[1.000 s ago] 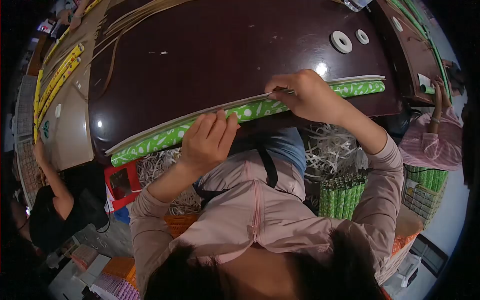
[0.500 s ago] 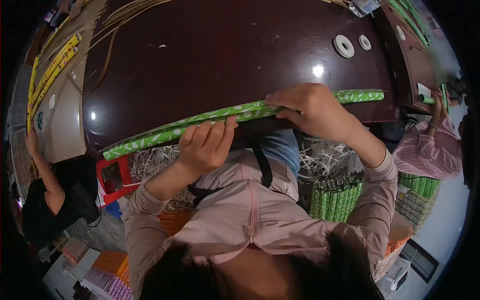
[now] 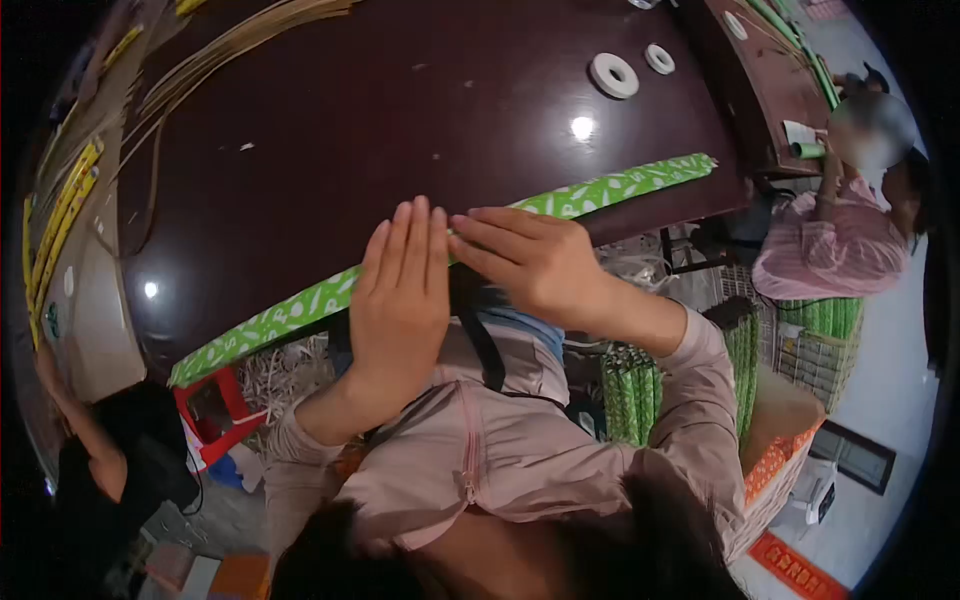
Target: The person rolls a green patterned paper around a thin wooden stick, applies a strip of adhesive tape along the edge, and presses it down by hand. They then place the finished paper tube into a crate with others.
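Nearest: pink zip top [image 3: 480, 460], with a bundle of green rolls [image 3: 628, 400] standing just below the table edge and shredded paper strips [image 3: 285, 368] beside a red stool [image 3: 212, 425]. Left hand [image 3: 400, 290] lies flat, fingers straight and pressed together, palm down on the green roll [image 3: 620, 186] and closed around nothing. Right hand [image 3: 530, 262] is the same: fingers stretched out and laid across the roll, its fingertips touching the left hand's. Neither hand clamps the roll; both press on it. The roll lies along the near edge of the dark brown table [image 3: 400, 120], slanting from lower left to upper right, with the hands on its middle. Its print is white leaf shapes on green, and there is no lettering I can read. Further out are two white tape rings [image 3: 613, 75] and tan strips [image 3: 235, 35] at the far left. Yellow rolls [image 3: 58, 232] are on the next table, their print too small to read. A co-worker in a pink striped top [image 3: 830, 255] is at the right, and another in black [image 3: 100, 470] at lower left.
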Demonstrator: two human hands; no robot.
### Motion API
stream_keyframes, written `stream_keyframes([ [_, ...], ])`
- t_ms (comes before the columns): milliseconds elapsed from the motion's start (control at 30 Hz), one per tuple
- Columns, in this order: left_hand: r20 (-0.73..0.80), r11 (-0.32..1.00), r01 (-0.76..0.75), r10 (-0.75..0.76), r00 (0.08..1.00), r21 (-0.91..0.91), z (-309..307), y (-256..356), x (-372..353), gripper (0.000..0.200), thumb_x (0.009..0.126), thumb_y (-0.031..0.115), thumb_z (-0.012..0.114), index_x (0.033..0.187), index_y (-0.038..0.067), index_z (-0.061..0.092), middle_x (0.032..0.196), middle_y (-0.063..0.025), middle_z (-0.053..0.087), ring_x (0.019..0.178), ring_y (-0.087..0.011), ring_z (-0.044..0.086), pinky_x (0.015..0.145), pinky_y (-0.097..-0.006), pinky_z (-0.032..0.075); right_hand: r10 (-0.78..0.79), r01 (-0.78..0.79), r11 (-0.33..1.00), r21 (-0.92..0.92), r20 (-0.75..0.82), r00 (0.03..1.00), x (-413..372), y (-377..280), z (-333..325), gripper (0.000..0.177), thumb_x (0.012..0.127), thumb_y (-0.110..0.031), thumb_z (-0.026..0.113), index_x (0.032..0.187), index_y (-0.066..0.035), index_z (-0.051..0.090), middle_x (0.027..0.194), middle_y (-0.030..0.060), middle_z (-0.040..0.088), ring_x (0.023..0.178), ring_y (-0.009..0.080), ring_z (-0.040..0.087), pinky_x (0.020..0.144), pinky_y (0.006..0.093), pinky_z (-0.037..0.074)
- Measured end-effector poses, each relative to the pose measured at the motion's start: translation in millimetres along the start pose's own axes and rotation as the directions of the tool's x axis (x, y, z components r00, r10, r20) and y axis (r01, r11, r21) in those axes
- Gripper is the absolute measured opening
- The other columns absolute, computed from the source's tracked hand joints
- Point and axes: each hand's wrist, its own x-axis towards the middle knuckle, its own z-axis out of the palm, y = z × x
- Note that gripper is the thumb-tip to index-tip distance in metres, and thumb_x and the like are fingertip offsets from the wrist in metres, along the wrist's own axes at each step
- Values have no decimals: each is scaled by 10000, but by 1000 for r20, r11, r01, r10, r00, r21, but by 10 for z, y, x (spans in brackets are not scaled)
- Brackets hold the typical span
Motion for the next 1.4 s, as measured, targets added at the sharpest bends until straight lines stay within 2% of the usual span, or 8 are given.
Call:
stream_keyframes([
  [200, -27, 998, -42, 41, 999, -36, 45, -64, -71, 408, 875, 9, 527, 1274, -71, 551, 1305, -203, 567, 1219, -318, 556, 1031, -426, 459, 102, -99, 995, 28, -135, 986, -119, -180, 196, 439, 718, -91, 639, 1154, -42, 649, 1232, 113, 628, 1172, 287, 591, 971, 406, 496],
  [333, -8, 998, -49, 49, 999, 30, 26, -139, -152, 413, 877, -41, 498, 1286, -78, 540, 1312, -210, 561, 1224, -332, 552, 1036, -438, 455, 364, -335, 931, 142, -347, 864, -377, -70, -168, 422, 706, -87, 800, 1107, -40, 678, 1182, 81, 658, 1009, 276, 611, 811, 359, 483],
  [367, 13, 998, -46, 45, 999, 48, 4, -153, -174, 414, 879, -51, 489, 1289, -79, 538, 1316, -214, 559, 1227, -338, 549, 1037, -441, 454, 500, -444, 866, 232, -449, 741, -522, 3, -298, 298, 762, -50, 768, 1046, -21, 684, 1073, 85, 685, 967, 225, 615, 802, 325, 485],
  [400, 2, 998, -53, 53, 999, 27, 1, -179, -207, 414, 885, -72, 469, 1294, -85, 532, 1321, -221, 556, 1233, -350, 545, 1038, -450, 451, 741, -563, 670, 483, -485, 465, -696, 51, -302, 173, 834, -31, 719, 999, -5, 676, 964, 59, 686, 906, 146, 609, 781, 265, 478],
  [500, 0, 997, -57, 57, 998, 44, 31, -192, -257, 423, 880, -89, 457, 1297, -97, 523, 1330, -237, 546, 1241, -365, 536, 1040, -465, 446, 889, -455, 345, 821, -441, -121, -1164, 533, -581, 127, 882, -104, 717, 952, -2, 689, 870, 8, 669, 783, 66, 593, 716, 195, 457],
  [667, -6, 998, -61, 61, 998, -4, 37, -175, -264, 445, 867, -108, 428, 1304, -109, 510, 1344, -251, 528, 1258, -384, 516, 1047, -481, 436, 967, -665, 75, 743, -218, -134, -1666, 1013, -773, 381, 876, -361, 726, 984, 4, 723, 848, -9, 663, 781, 56, 556, 715, 211, 409],
  [900, 22, 996, -66, 65, 998, 62, 14, -170, -269, 460, 864, -111, 423, 1317, -104, 500, 1355, -242, 522, 1264, -378, 511, 1049, -471, 436, 997, -729, -67, 681, 13, -79, -1549, 1225, -830, 363, 852, -329, 754, 894, 31, 732, 829, 44, 687, 766, 101, 587, 736, 242, 447],
  [1400, 16, 976, -219, 219, 976, 8, 24, -313, -153, 402, 895, -40, 529, 1297, -57, 542, 1358, -184, 540, 1210, -398, 541, 925, -481, 517, 999, -677, 30, 735, -12, 32, -1646, 1355, -811, 190, 904, -234, 689, 932, -47, 704, 858, -18, 668, 779, 58, 586, 711, 226, 422],
])
